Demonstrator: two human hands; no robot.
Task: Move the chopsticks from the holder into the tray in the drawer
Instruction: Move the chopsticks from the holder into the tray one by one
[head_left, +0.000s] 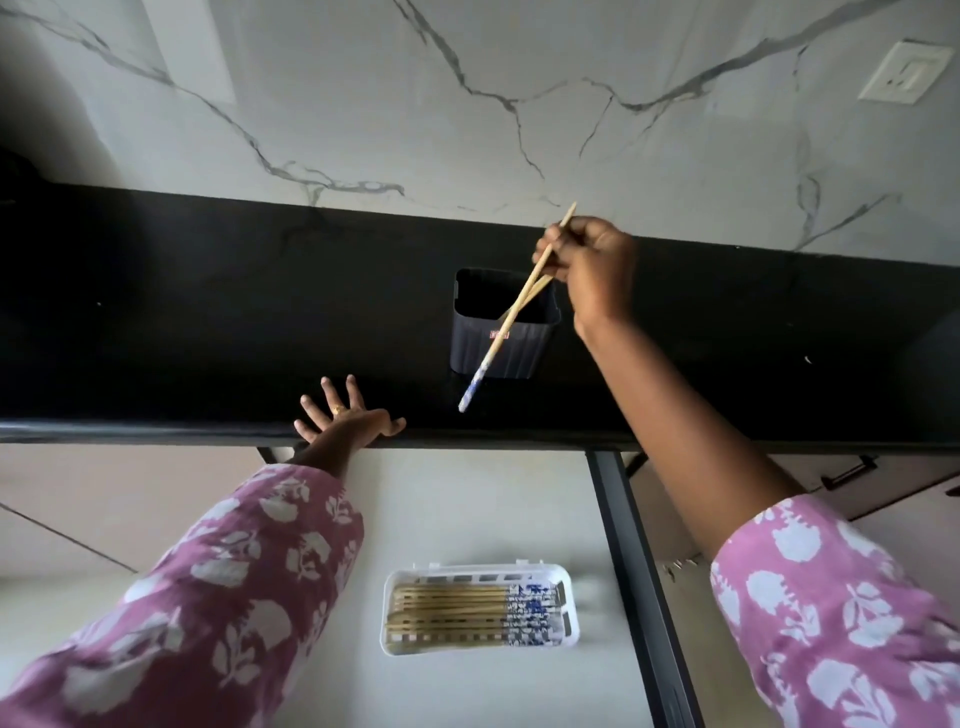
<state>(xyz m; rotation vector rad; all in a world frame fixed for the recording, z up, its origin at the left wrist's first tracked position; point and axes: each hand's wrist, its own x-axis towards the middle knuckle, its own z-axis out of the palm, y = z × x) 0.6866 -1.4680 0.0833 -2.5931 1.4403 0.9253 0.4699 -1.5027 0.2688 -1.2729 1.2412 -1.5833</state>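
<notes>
Just above centre, toward 12 o'clock, a dark ribbed holder (530, 348) stands on the black countertop (208, 312). At 1 o'clock the right hand (592, 270) pinches what we take for a pair of chopsticks (519, 304) near the plain tips. The patterned ends slant toward 7 o'clock, crossing in front of the holder rather than standing in it. At 8 o'clock the left hand (343, 415) lies flat on the counter edge, fingers spread, gripping nothing; we judge it braces the body. At 6 o'clock, in the open drawer (467, 509), the white tray (388, 618) holds a row of chopsticks (452, 608), blue ends toward 3 o'clock, so the held pair likely needs levelling to match.
</notes>
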